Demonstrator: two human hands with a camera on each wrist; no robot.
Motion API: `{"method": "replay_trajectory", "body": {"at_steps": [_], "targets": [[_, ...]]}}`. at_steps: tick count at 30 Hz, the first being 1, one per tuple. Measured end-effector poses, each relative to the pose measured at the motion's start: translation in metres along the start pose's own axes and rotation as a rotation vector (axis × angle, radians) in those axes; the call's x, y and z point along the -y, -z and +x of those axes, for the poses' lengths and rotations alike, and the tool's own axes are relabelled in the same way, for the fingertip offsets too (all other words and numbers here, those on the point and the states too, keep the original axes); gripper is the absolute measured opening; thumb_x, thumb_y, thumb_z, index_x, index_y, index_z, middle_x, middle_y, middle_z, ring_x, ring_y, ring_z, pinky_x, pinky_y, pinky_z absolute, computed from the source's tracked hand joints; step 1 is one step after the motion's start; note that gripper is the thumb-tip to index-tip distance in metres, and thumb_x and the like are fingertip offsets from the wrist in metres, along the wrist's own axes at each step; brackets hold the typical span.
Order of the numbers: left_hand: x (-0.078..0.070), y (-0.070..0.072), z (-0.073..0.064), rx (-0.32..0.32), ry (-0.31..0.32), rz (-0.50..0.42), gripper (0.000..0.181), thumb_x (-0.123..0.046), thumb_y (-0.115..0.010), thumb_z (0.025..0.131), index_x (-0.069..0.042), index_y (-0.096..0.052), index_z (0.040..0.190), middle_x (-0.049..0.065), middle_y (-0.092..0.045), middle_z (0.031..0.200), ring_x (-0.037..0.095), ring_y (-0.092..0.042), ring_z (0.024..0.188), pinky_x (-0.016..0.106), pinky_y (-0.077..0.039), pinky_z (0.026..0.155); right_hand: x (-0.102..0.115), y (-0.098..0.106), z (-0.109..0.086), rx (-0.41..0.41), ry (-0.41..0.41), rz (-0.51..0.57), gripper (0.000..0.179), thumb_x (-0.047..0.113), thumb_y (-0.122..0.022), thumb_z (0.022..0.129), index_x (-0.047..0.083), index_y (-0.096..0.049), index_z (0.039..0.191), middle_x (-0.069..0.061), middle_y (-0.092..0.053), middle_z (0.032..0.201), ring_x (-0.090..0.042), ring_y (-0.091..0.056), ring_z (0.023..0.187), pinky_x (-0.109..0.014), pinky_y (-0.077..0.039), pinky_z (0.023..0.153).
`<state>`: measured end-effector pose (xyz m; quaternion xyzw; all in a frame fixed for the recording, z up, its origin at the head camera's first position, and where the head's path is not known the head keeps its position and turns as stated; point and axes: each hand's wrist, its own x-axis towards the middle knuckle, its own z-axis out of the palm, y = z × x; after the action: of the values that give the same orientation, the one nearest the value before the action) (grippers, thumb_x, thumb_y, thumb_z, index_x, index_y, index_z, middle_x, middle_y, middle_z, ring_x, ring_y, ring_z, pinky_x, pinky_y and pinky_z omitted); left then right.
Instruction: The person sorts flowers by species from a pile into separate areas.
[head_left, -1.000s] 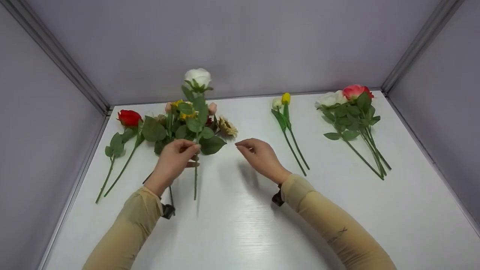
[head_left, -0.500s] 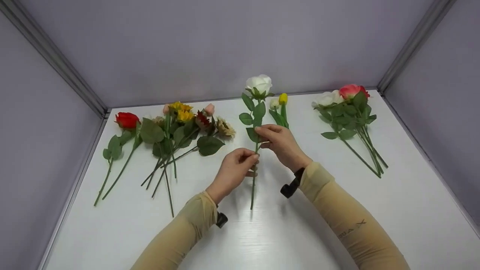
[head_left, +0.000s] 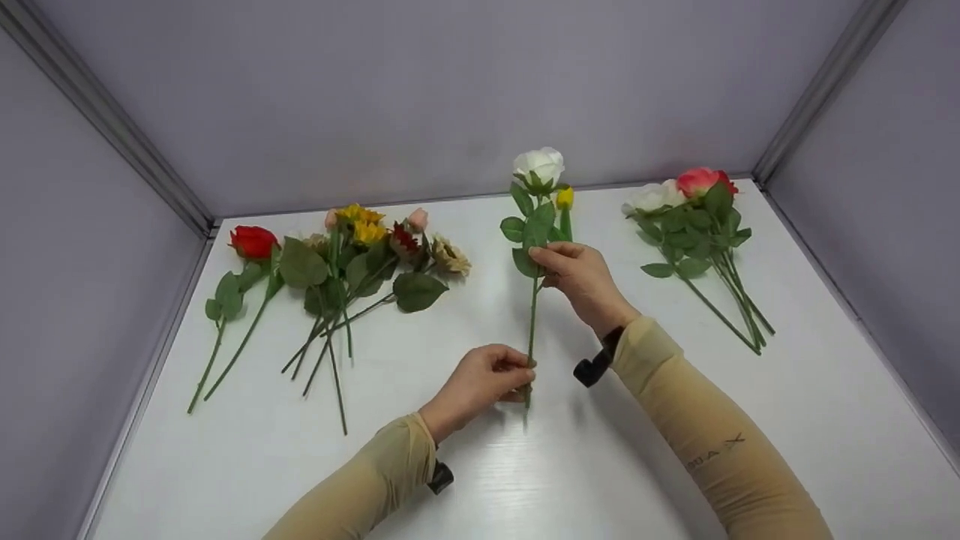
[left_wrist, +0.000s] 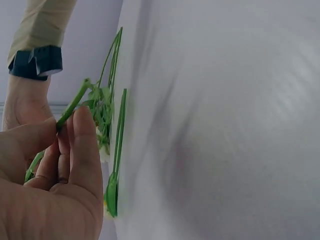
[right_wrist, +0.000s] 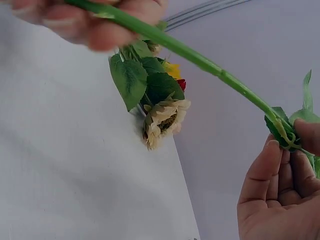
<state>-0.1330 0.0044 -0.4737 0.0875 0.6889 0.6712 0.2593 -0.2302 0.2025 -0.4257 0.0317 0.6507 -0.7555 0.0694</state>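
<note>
A white rose [head_left: 538,166] stands nearly upright above the table's middle, held by both hands. Low on its green stem, close to the cut end, my left hand [head_left: 480,381] pinches it between thumb and fingers. Higher up, my right hand [head_left: 586,281] pinches the stem by the lowest leaves. The left wrist view shows the stem end [left_wrist: 72,106] poking out past the left fingertips. In the right wrist view the bare stem [right_wrist: 200,61] runs between the two hands. Behind the rose lies a yellow tulip [head_left: 565,198], its lower part hidden by the right hand.
On the left of the white table [head_left: 255,480] lie a red rose [head_left: 253,242] and a mixed pile with yellow flowers [head_left: 364,225] and a beige flower [head_left: 450,256]. White roses [head_left: 654,197] and a pink rose [head_left: 699,181] lie at right. Grey walls [head_left: 480,90] enclose the table.
The white rose has moved right from over the mixed pile to the middle. My right hand has taken hold of its upper stem. My left hand has shifted down to near the stem's end.
</note>
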Motion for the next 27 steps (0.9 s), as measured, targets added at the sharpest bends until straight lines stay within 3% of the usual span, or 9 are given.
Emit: {"method": "replay_trajectory", "body": {"at_steps": [7,12,16,22,27], "targets": [[0.011,-0.006,-0.009,0.027,0.02,0.005,0.02,-0.003,-0.071,0.095,0.009,-0.065,0.11,0.014,-0.071,0.096,0.021,-0.071,0.083,0.033,-0.062,0.073,-0.005,0.003,-0.001,0.018,-0.016,0.01,0.027,0.019,-0.075,0.096,-0.003,-0.067,0.11,-0.008,-0.068,0.098,-0.02,-0.065,0.086,-0.033,-0.056,0.079],[0.014,-0.005,-0.005,0.014,0.004,-0.003,0.021,-0.003,-0.069,0.096,0.011,-0.064,0.111,0.019,-0.07,0.103,0.022,-0.071,0.084,0.034,-0.062,0.074,-0.01,-0.001,-0.007,0.052,-0.017,0.04,0.037,0.016,-0.073,0.097,-0.002,-0.059,0.127,-0.012,-0.064,0.111,-0.024,-0.066,0.099,-0.038,-0.057,0.089],[0.015,-0.003,-0.002,-0.018,-0.028,0.002,0.022,-0.003,-0.069,0.096,0.011,-0.064,0.112,0.012,-0.069,0.099,0.021,-0.071,0.084,0.034,-0.062,0.074,-0.014,-0.005,-0.014,0.069,-0.041,0.076,0.049,0.009,-0.072,0.097,-0.001,-0.051,0.139,-0.014,-0.062,0.115,-0.023,-0.066,0.096,-0.04,-0.057,0.091],[0.016,-0.003,0.0,-0.039,-0.037,0.015,0.022,-0.005,-0.069,0.097,0.01,-0.064,0.112,0.009,-0.068,0.095,0.02,-0.071,0.083,0.033,-0.061,0.072,-0.017,-0.009,-0.021,0.072,-0.128,0.063,0.038,0.009,-0.075,0.094,-0.005,-0.058,0.126,-0.014,-0.067,0.103,-0.022,-0.069,0.085,-0.038,-0.06,0.084],[0.017,-0.006,0.002,-0.048,-0.048,0.029,0.021,-0.006,-0.068,0.097,0.009,-0.065,0.112,0.01,-0.067,0.095,0.022,-0.072,0.083,0.034,-0.061,0.072,-0.016,-0.006,-0.023,0.078,-0.129,-0.013,0.027,0.011,-0.077,0.093,-0.005,-0.067,0.112,-0.014,-0.069,0.1,-0.022,-0.069,0.084,-0.037,-0.061,0.081]]}}
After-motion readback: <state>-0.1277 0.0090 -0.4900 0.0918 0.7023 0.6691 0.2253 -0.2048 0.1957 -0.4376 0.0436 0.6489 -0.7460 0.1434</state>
